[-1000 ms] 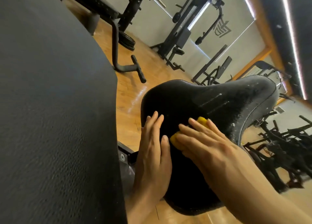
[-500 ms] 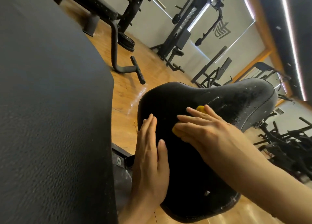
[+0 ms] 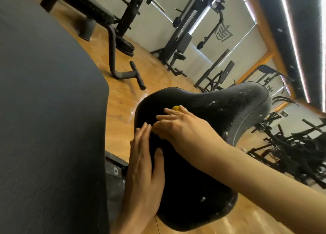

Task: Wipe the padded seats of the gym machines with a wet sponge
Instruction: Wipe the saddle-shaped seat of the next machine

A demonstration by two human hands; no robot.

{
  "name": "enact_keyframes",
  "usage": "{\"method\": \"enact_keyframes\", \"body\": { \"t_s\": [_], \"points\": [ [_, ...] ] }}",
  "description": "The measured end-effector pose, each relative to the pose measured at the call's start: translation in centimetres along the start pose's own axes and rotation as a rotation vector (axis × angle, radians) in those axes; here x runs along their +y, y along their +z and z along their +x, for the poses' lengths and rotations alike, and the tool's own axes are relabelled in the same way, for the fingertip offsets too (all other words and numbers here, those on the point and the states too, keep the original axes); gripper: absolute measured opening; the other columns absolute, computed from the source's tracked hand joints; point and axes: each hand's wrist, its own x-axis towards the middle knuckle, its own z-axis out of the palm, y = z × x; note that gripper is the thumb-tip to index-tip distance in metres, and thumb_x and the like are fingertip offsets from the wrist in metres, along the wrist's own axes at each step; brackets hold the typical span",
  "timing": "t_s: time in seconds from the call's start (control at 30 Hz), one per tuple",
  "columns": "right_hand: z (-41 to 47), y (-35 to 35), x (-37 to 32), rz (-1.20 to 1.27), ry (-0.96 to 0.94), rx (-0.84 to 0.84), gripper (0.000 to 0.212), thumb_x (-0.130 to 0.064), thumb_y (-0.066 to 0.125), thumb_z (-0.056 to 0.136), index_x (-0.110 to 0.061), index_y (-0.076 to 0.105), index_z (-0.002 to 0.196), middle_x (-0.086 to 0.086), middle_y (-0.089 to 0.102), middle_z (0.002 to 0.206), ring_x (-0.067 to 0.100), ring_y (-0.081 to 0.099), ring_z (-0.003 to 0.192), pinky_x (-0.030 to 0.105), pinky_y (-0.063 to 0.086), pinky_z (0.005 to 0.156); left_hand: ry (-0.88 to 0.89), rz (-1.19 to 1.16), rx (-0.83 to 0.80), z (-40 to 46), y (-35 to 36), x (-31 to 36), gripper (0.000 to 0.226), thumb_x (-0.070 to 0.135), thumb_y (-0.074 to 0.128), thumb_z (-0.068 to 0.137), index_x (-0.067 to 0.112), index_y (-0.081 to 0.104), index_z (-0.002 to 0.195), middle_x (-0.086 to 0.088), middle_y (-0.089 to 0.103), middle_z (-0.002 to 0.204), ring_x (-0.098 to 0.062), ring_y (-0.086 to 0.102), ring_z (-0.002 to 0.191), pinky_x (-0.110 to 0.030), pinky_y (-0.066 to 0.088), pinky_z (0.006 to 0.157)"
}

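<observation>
1. So the right hand (image 3: 178, 126) is flat on top of the yellow sponge (image 3: 175, 108), fingers spread and pressing it down on the padded seat (image 3: 220, 108). Only a small bit of sponge peeks out past the fingertips, so I honestly can't tell if the thumb curls around it or if it's just a flat press.

2. The left hand (image 3: 142, 165) is lying flat with straight fingers on the seat's near-left edge, holding nothing. Looks like it's just steadying the pad.

3. The sponge sits on the wide end of the seat, toward the 10 o'clock side of the pad. From the left hand it's up at about 1 o'clock, and the 2 hands are just beside each other, fingertips nearly touching.

4. The key bit: the seat's long axis runs from the wide end at 7 o'clock out to the narrow raised end at 2 o'clock. That far end is speckled with white droplets or suds and lies well apart from the sponge, at about 2 o'clock from the right hand.

5. My guess is the next stroke needs to go along that axis, and the right hand is the only one placed for it.
</observation>
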Motion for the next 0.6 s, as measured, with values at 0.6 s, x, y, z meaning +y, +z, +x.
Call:
{"method": "enact_keyframes", "body": {
  "t_s": [0.6],
  "points": [
    [-0.4,-1.5,1.5,-0.328,0.306,0.095,0.030,-0.023,0.043,0.097,-0.014,0.059,0.120,0.007,0.060,0.120,0.031,0.050,0.123,0.044,0.033,0.108,0.130,0.085,-0.011,-0.3,1.0,0.8,0.052,0.049,0.024,0.098,0.034,0.033,0.147,0.030,0.021,0.153,0.010,0.013,0.144,-0.044,0.025,0.120]
  ]
}}
